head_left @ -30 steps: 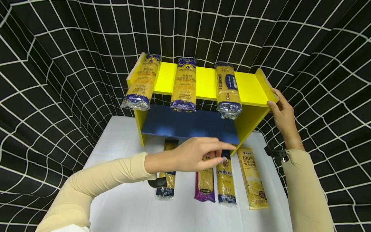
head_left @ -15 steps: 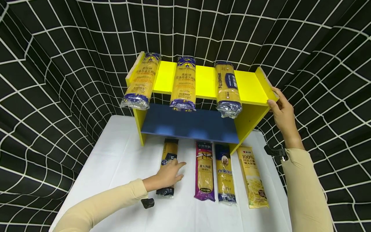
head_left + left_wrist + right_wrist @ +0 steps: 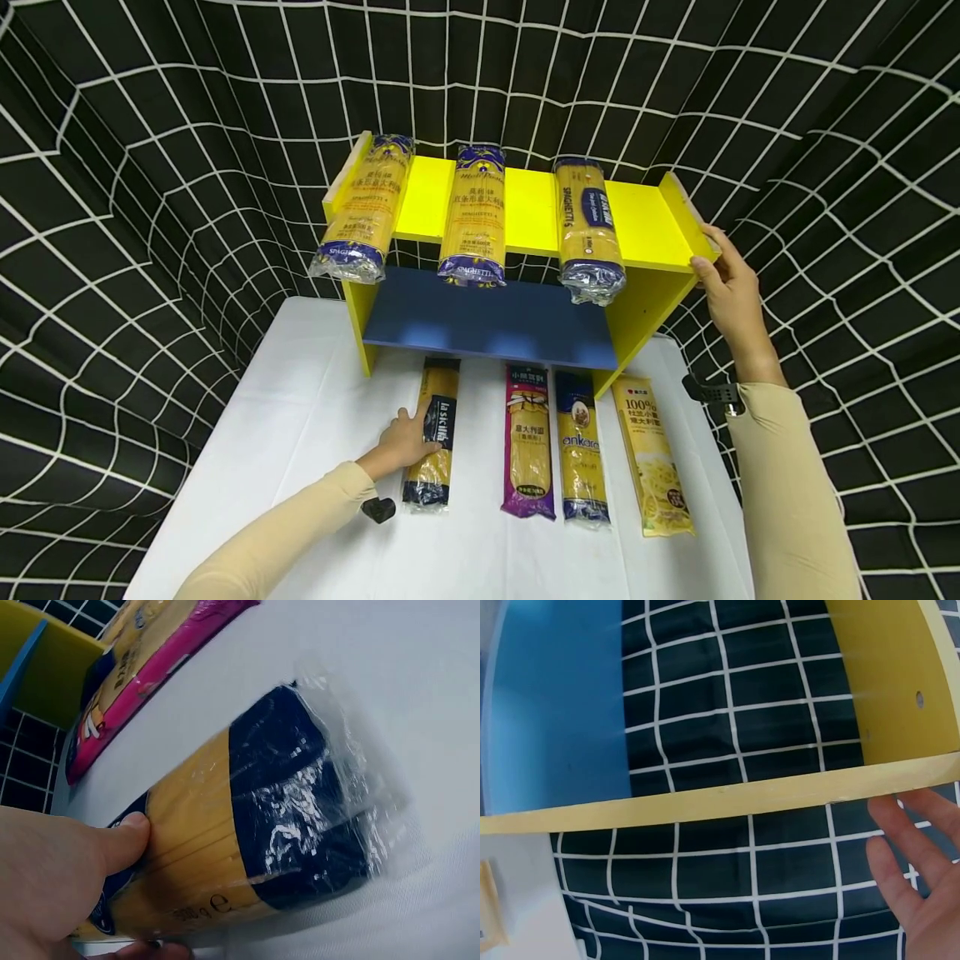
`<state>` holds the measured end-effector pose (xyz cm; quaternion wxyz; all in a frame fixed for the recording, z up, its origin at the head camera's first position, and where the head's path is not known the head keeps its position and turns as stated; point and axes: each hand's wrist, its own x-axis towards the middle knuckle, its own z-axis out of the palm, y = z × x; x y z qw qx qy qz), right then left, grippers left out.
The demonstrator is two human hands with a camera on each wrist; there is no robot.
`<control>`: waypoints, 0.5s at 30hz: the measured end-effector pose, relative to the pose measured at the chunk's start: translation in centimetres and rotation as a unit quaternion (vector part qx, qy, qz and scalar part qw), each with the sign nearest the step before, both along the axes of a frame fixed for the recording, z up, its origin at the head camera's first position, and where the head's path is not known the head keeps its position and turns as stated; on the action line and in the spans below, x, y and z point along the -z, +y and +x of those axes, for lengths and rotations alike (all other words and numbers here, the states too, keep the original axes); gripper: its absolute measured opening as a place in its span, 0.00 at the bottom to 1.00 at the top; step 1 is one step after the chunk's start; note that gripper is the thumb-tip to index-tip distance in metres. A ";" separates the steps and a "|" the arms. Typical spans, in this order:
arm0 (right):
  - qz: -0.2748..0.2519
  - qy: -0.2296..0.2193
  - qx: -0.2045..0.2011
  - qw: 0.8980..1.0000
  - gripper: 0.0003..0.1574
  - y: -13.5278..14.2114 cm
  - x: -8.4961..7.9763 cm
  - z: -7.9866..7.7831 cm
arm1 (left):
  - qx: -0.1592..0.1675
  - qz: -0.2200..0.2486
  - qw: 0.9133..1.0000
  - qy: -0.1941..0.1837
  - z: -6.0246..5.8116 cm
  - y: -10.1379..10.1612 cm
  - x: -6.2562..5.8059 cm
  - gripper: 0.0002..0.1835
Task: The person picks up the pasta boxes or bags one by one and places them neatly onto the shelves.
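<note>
My left hand [image 3: 402, 439] grips a pack of la sicilia spaghetti [image 3: 441, 417] lying on the white table. In the left wrist view the thumb [image 3: 124, 840] presses the top of its clear wrapper, and fingertips show at the lower side. At the upper right corner of a yellow shelf unit [image 3: 652, 225], my right hand [image 3: 735, 292] holds the side panel, thumb at the front edge. The right wrist view shows these fingers [image 3: 904, 877] against the panel's pale edge.
Three spaghetti packs, including a middle one [image 3: 474, 217], lie on the top shelf, ends overhanging. Below is a blue shelf board [image 3: 487, 321]. Right of the held pack lie a purple pasta pack [image 3: 529, 450], an ankara pack [image 3: 583, 458] and a yellow pack [image 3: 652, 458]. Black gridded cloth surrounds the table.
My left hand has come down and left from in front of the shelf unit to the la sicilia pack and taken hold of it. The right hand stays on the shelf unit.
</note>
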<state>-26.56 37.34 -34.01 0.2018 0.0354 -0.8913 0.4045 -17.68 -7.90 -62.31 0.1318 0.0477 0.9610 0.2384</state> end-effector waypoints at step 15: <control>0.004 0.000 0.000 1.000 0.31 0.2 0.3 -0.3 | -0.007 0.063 0.998 0.006 -0.5 0.3 0.2 0.52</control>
